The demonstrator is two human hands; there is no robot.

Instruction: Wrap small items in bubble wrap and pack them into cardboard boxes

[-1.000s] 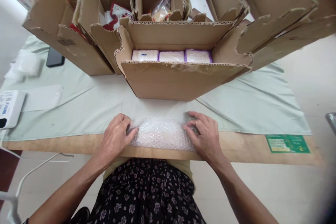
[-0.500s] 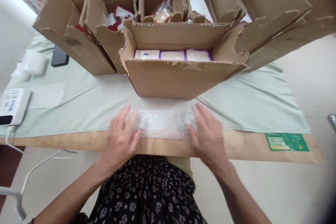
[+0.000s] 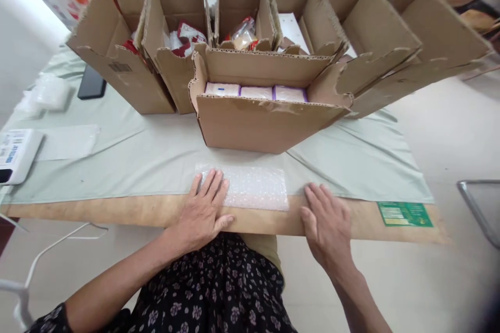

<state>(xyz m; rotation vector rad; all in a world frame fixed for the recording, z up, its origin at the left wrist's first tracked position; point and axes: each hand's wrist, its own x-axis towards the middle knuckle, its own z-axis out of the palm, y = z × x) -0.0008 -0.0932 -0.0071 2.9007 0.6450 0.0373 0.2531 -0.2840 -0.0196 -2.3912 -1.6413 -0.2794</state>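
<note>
A flat piece of clear bubble wrap [image 3: 255, 187] lies at the front of the table, partly on the cloth and partly on the bare wood. My left hand [image 3: 203, 213] rests on its left end, palm down, with the fingers stretched out. To the right of the wrap, not touching it, my right hand [image 3: 327, 221] lies on the table's front edge with its fingers extended and nothing in it. Just beyond the wrap stands a low cardboard box [image 3: 250, 125], with white packs edged in purple [image 3: 255, 92] inside.
Behind stands a row of cardboard bins [image 3: 125, 80] holding packets. On the left are a dark phone-like slab [image 3: 91, 82], rolled plastic wrap [image 3: 50, 92] and a white device [image 3: 19, 153]. A green card [image 3: 406, 214] lies at the right edge. A white hanger [image 3: 39, 255] hangs lower left.
My left hand has shifted right and flattened onto the wrap. My right hand has come off the wrap's right end and moved down and right. The view has tilted up a little.
</note>
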